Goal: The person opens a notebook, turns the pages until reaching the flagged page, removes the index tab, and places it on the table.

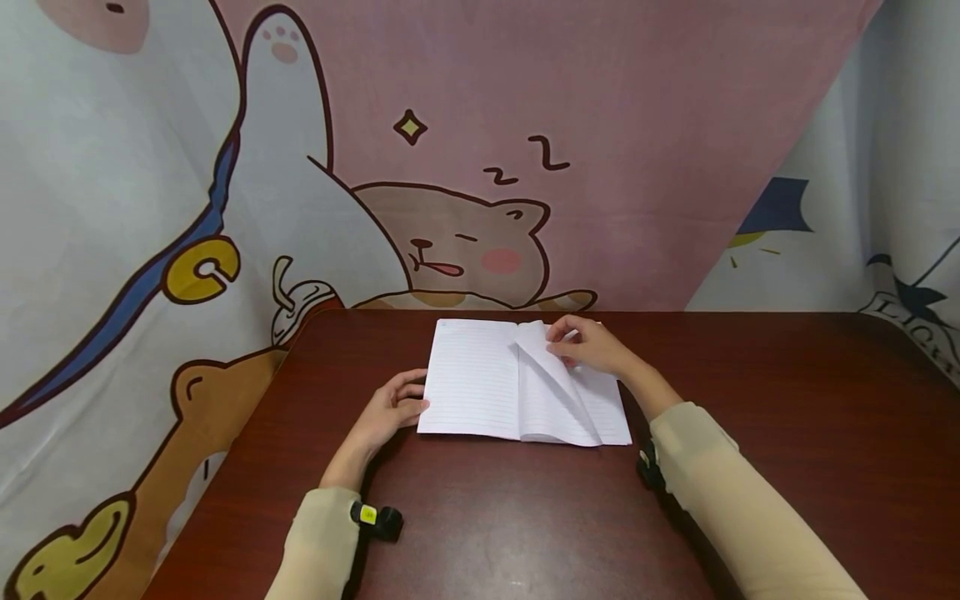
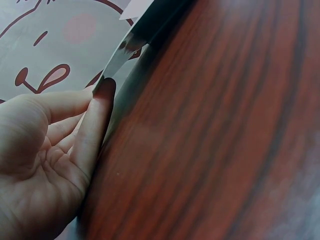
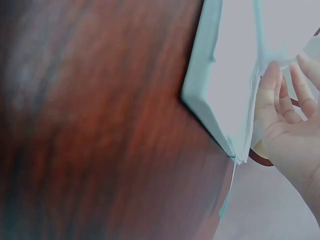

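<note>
An open notebook (image 1: 471, 379) with lined white pages lies on the dark red-brown table. My left hand (image 1: 390, 408) pinches its left edge between thumb and fingers; the left wrist view shows the notebook's edge (image 2: 120, 55) between the thumb and a finger of that hand (image 2: 50, 145). Over the right half, my right hand (image 1: 588, 343) pinches a page (image 1: 551, 375) near its upper corner. That page is lifted and folds diagonally toward the left. In the right wrist view, the fingers of the right hand (image 3: 290, 110) hold the raised sheet (image 3: 290, 30) above the page stack.
The wooden table (image 1: 787, 417) extends to both sides and toward me. Behind it hangs a cloth (image 1: 637, 167) with cartoon animals, meeting the table's far edge. Dark wrist cameras (image 1: 386, 522) are strapped near both beige sleeves (image 1: 735, 492).
</note>
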`<state>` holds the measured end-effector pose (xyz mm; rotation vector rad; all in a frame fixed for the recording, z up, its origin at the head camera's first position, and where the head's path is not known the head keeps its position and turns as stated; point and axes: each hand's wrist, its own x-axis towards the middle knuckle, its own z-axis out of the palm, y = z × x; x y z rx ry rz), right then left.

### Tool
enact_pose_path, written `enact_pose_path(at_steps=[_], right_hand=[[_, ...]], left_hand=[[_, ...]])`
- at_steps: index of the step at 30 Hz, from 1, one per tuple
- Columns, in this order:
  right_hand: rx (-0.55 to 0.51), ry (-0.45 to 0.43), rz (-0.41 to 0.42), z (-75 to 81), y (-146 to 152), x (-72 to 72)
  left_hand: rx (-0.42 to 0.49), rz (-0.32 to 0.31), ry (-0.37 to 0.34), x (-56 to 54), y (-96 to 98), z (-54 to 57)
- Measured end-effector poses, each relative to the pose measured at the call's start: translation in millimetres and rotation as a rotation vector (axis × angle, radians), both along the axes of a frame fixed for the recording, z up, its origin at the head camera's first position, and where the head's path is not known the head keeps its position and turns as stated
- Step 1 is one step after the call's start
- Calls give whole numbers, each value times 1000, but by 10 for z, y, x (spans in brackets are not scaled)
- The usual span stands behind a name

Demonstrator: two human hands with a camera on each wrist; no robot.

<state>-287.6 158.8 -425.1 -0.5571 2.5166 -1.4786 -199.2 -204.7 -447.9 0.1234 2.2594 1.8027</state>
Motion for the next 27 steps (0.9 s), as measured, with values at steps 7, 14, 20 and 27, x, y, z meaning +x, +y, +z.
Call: enact_pose_path(at_steps=[7,14,20,27], right_hand=[[-23,-10,40,-7,2,12],[-36,5,65,-4,-14,22],[-20,67,90,4,-29,39],[-1,107,99,-3,-54,28]], left_hand=[[-4,11,1,-2,5,-9],[-5,14,1,-2,0,-13],[2,0,8,-2,-11,-17],[10,3,4,6,-3,-8]])
